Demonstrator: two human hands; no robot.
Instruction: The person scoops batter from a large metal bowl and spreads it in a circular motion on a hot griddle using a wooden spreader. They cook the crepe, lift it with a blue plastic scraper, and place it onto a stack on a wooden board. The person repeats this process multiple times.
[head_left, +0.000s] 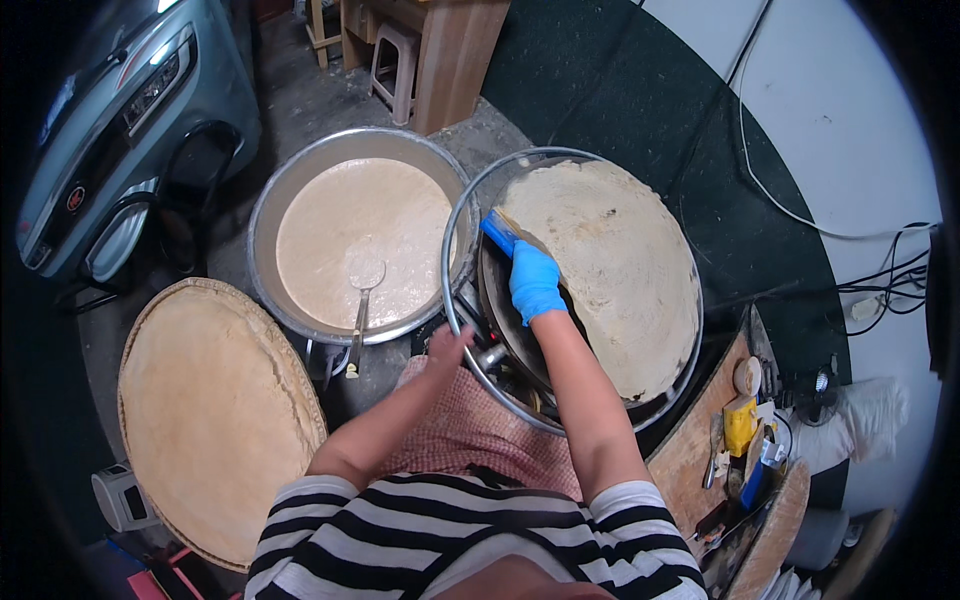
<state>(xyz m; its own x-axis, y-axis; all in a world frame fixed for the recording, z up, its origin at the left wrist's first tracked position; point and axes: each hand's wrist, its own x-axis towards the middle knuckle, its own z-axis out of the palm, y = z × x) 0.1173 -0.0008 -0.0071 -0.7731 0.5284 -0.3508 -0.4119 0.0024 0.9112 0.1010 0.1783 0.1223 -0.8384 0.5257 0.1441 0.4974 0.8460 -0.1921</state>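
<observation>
My right hand (535,282), in a blue glove, is closed on a flat scraper (498,232) with a blue grip. It works at the left edge of a pale flatbread (610,265), spread wide over a round dark griddle (497,290). Along that edge the dark surface shows bare. A metal ring (449,232) circles the griddle. My bare left hand (450,346) is at the ring's near left side, its fingers curled against it; the glove hides the lower part of the scraper.
Left of the griddle, a large metal basin (262,225) holds pale batter (350,225) with a ladle (362,310). A stack of round flatbreads (215,410) lies nearer left. Tools crowd a wooden board (700,435) at right. A vehicle (140,110) and a stool (396,72) stand farther off.
</observation>
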